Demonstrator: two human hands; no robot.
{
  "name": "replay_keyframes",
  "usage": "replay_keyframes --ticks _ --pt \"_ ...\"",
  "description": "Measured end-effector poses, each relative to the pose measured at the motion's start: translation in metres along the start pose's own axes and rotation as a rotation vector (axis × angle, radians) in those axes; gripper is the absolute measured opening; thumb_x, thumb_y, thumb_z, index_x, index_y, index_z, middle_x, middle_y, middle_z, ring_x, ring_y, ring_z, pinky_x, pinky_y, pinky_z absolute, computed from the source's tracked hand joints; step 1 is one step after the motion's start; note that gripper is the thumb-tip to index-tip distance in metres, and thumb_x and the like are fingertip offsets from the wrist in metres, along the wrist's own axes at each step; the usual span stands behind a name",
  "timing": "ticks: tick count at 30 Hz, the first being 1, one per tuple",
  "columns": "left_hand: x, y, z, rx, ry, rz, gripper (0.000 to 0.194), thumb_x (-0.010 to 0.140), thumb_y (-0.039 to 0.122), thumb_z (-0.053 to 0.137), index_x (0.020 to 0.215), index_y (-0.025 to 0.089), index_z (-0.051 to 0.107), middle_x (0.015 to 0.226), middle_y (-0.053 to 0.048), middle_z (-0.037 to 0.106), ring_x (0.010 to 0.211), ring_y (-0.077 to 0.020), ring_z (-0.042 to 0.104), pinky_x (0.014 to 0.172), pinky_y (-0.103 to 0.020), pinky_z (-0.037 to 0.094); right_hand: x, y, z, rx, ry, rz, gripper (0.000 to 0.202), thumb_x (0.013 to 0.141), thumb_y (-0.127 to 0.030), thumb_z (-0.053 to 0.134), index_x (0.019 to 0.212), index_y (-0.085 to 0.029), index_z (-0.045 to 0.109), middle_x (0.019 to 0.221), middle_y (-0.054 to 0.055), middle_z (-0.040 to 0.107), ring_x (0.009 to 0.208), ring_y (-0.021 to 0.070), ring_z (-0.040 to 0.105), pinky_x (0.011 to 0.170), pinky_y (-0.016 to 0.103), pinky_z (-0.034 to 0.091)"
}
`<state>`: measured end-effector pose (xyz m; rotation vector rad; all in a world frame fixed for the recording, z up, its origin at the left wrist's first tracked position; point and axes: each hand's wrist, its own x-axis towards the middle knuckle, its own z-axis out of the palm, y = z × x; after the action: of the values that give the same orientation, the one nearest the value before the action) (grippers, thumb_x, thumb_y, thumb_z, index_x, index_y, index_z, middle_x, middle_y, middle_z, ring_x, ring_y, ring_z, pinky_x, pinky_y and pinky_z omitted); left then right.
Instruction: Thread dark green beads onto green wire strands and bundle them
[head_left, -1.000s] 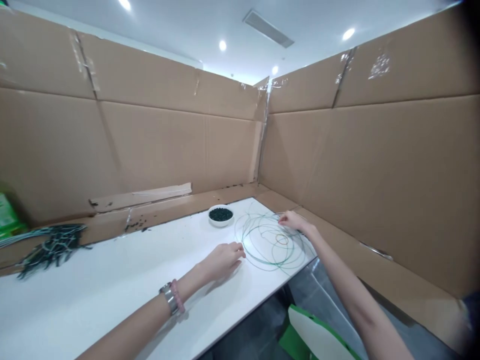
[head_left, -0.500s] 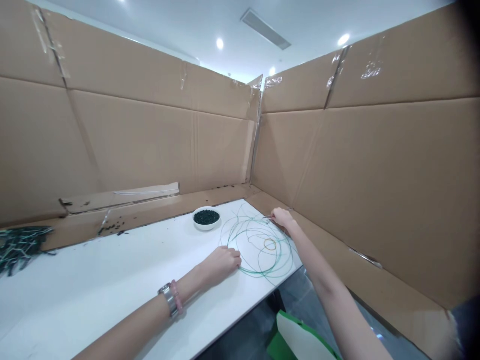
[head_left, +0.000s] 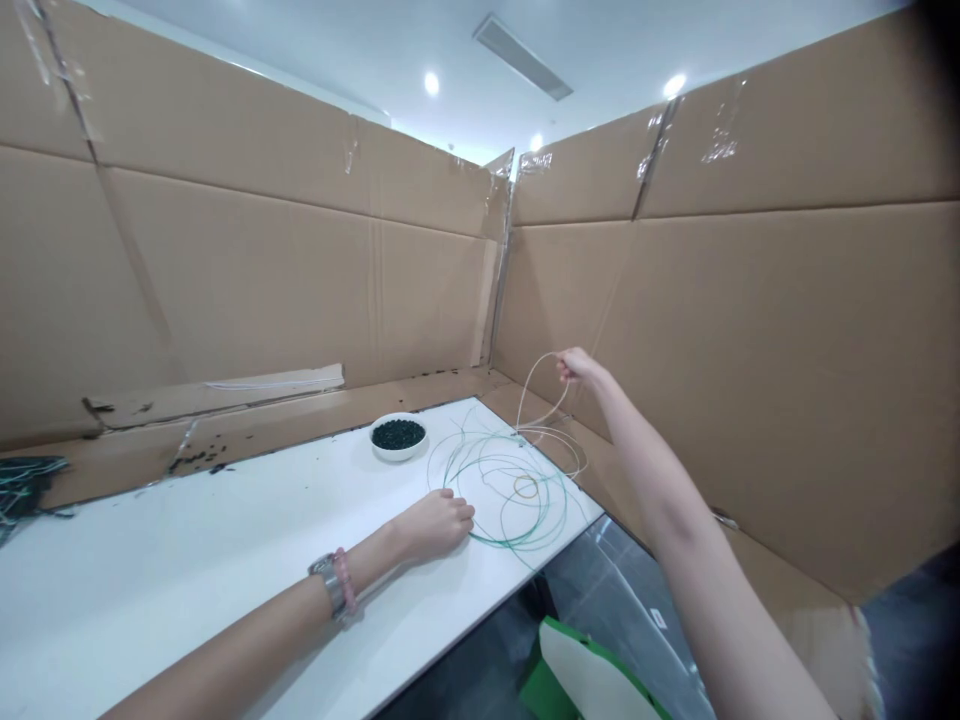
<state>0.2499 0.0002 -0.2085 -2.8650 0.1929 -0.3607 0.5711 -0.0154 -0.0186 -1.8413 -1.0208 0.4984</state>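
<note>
Well — green coil [head_left: 501, 543] (thin, loose)

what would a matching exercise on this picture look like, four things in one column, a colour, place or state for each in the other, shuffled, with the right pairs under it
Things
1. right hand
2. left hand
3. bowl
4. beaded bracelet

Colour, place or state
A. pink, around a wrist
B. gripping a loop of pale strand
C. white, holding small dark pieces
D. curled, low at the near edge of the green strands

Right pairs
1-B, 2-D, 3-C, 4-A
</note>
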Motion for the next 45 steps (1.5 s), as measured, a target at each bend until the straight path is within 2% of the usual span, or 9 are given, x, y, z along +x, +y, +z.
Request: replay_keyframes --ticks 3,5,11,14,19,23,29,40,45 --pt "0.001 -0.002 0.001 0.036 0.037 0.013 0.017 0.085 0.010 0.052 0.069 0.015 0.055 0.072 -0.004 0.061 0.066 -0.0153 0.056 0.061 -0.031 0.035 -0.004 -0.037 -0.005 -0.025 0.038 -0.114 0.031 0.091 -0.034 0.054 0.116 -0.015 0.055 0.111 0.008 0.059 0.091 0.0168 0.061 0.076 0.035 0.054" --pt "0.001 -0.006 -0.002 0.049 0.070 -0.010 0.016 0.085 0.010 0.052 0.069 0.015 0.055 0.072 -0.004 0.062 0.069 -0.0160 0.057 0.062 -0.031 0.035 -0.021 -0.044 0.007 -0.052 -0.002 -0.188 0.032 0.091 -0.034 0.054 0.116 -0.015 0.054 0.111 0.008 0.059 0.092 0.0171 0.061 0.077 0.036 0.054" --pt "0.009 -0.025 -0.023 0.047 0.182 -0.191 0.017 0.089 0.013 0.045 0.080 0.014 0.058 0.080 -0.006 0.066 0.077 -0.0173 0.059 0.065 -0.030 0.036 -0.113 0.008 0.089 -0.283 -0.493 -0.297 0.023 0.089 -0.032 0.058 0.099 -0.012 0.061 0.092 0.003 0.064 0.076 0.0125 0.062 0.068 0.029 0.054" --pt "0.016 -0.032 -0.032 0.023 0.226 -0.286 0.016 0.090 0.017 0.045 0.082 0.014 0.058 0.080 -0.005 0.066 0.077 -0.0174 0.059 0.065 -0.030 0.038 -0.138 0.032 0.113 -0.387 -0.623 -0.321 0.022 0.089 -0.032 0.058 0.094 -0.012 0.062 0.089 0.002 0.064 0.076 0.0130 0.062 0.069 0.030 0.053" --pt "0.022 -0.035 -0.040 -0.047 0.271 -0.391 0.017 0.091 0.016 0.044 0.083 0.016 0.059 0.080 -0.003 0.065 0.073 -0.0140 0.060 0.062 -0.025 0.040 -0.131 0.033 0.111 -0.447 -0.645 -0.328 0.025 0.090 -0.036 0.055 0.097 -0.012 0.062 0.093 0.003 0.064 0.080 0.0139 0.062 0.072 0.031 0.053" --pt "0.019 -0.032 -0.042 -0.096 0.292 -0.455 0.013 0.091 0.018 0.049 0.093 0.014 0.061 0.095 -0.006 0.066 0.088 -0.0172 0.061 0.069 -0.026 0.045 -0.122 0.027 0.102 -0.450 -0.691 -0.322 0.027 0.091 -0.037 0.054 0.097 -0.012 0.062 0.094 0.004 0.064 0.082 0.0151 0.062 0.074 0.033 0.053" --pt "0.016 -0.030 -0.046 -0.176 0.230 -0.474 0.014 0.091 0.018 0.050 0.087 0.012 0.063 0.087 -0.003 0.065 0.081 -0.0137 0.061 0.072 -0.029 0.050 -0.121 0.022 0.101 -0.467 -0.786 -0.297 0.025 0.091 -0.035 0.054 0.098 -0.013 0.062 0.100 0.005 0.065 0.088 0.0164 0.062 0.078 0.035 0.053" --pt "0.030 -0.033 -0.051 -0.197 0.185 -0.531 0.017 0.092 0.022 0.049 0.089 0.011 0.061 0.088 -0.004 0.063 0.085 -0.0155 0.061 0.077 -0.034 0.051 -0.115 0.023 0.106 -0.411 -0.747 -0.164 0.027 0.091 -0.036 0.054 0.103 -0.013 0.060 0.099 0.005 0.063 0.085 0.0153 0.062 0.075 0.034 0.053" --pt "0.029 -0.009 -0.051 -0.275 0.209 -0.552 0.032 0.095 0.025 0.034 0.117 0.011 0.053 0.123 -0.017 0.054 0.117 -0.0251 0.050 0.097 -0.043 0.042 -0.105 0.023 0.103 -0.256 -0.651 -0.044 0.027 0.091 -0.034 0.054 0.108 -0.013 0.058 0.101 0.006 0.062 0.083 0.0145 0.062 0.072 0.033 0.054"
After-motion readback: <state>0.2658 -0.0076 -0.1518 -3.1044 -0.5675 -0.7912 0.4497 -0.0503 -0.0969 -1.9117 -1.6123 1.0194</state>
